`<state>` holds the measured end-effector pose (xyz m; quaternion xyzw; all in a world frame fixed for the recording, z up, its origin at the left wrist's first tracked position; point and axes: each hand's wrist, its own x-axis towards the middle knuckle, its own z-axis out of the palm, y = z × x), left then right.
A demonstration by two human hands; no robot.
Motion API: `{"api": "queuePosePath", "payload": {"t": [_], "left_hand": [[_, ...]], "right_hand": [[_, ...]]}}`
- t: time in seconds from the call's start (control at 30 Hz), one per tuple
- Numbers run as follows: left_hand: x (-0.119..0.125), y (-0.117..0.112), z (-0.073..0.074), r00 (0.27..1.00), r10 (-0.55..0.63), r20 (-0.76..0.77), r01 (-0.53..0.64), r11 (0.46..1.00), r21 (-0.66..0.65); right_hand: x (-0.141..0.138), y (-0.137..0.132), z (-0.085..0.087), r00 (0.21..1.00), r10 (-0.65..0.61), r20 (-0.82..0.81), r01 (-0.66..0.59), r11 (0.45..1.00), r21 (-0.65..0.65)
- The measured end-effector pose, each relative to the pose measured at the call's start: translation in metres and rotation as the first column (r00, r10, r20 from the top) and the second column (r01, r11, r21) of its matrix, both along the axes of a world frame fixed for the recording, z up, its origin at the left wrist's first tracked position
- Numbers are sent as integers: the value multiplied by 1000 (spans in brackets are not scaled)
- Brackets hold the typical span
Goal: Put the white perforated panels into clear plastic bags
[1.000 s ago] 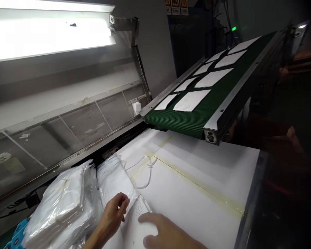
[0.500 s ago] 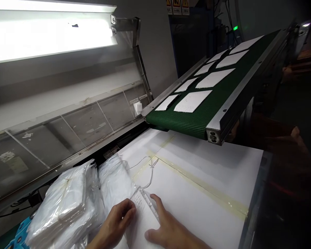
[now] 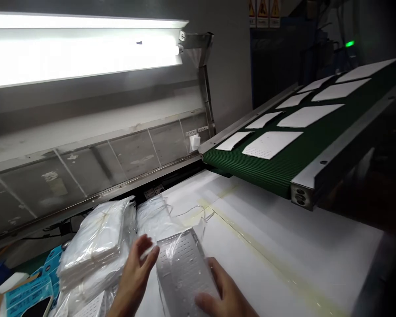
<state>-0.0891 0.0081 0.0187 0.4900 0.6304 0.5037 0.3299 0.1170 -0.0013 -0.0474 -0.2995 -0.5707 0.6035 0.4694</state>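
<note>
At the bottom centre my two hands hold a flat perforated white pad in a clear plastic wrapper [image 3: 181, 264], tilted up off the white table [image 3: 284, 229]. My left hand [image 3: 135, 273] presses its left edge with fingers spread. My right hand [image 3: 224, 293] grips its lower right corner. Bundles of bagged white pads [image 3: 99, 246] lie just left of my left hand.
A green conveyor belt [image 3: 293, 158] slopes down from the upper right, carrying several white sheets [image 3: 272, 144]. A bright tube lamp [image 3: 79, 48] and a steel guard rail run along the back. Loose white cords [image 3: 191, 213] lie on the table. Blue packaging [image 3: 29, 293] sits bottom left.
The pad has been lifted from flat on the table and tilted up between both hands. The camera has swung left, shifting the conveyor to the right.
</note>
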Motion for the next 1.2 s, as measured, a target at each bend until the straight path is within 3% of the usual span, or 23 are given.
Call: {"api": "queuePosePath", "payload": {"t": [0.1,0.2,0.27,0.37,0.47,0.6,0.67,0.8,0.87,0.93,1.07,1.2], "left_hand": [[13,-1,3,908,-263,326,286,958,-22],[33,-10,-4,861,-399,317,385,917,109],[46,-19,-11,896,-397,200,369,915,162],[58,-34,-24,944,-329,5,323,930,176],[62,-45,-41,976,-219,-1,216,964,153],[61,-51,-64,980,-152,126,136,982,128],[58,-49,-64,971,-178,160,151,975,164],[55,-35,-36,938,-264,224,207,946,248],[56,-27,-21,938,-267,221,211,946,244],[60,-21,-15,953,-236,191,193,956,219],[66,-17,-35,959,-152,239,119,982,146],[67,-23,-64,933,-121,340,98,992,85]], "right_hand": [[-1,6,0,1000,-14,28,13,1000,23],[12,5,9,984,-45,173,45,999,8],[32,1,20,979,-10,202,5,1000,26],[62,-3,41,980,135,143,-152,982,117],[70,2,54,968,221,122,-234,967,106],[43,5,43,989,88,122,-96,994,62],[29,4,32,992,23,126,-34,996,81],[30,2,20,970,-53,235,22,991,131],[39,2,24,966,-89,245,54,988,146],[45,2,33,978,-112,176,88,987,138],[40,-3,40,983,-181,41,176,979,107],[24,-15,9,902,-411,132,414,910,0]]}}
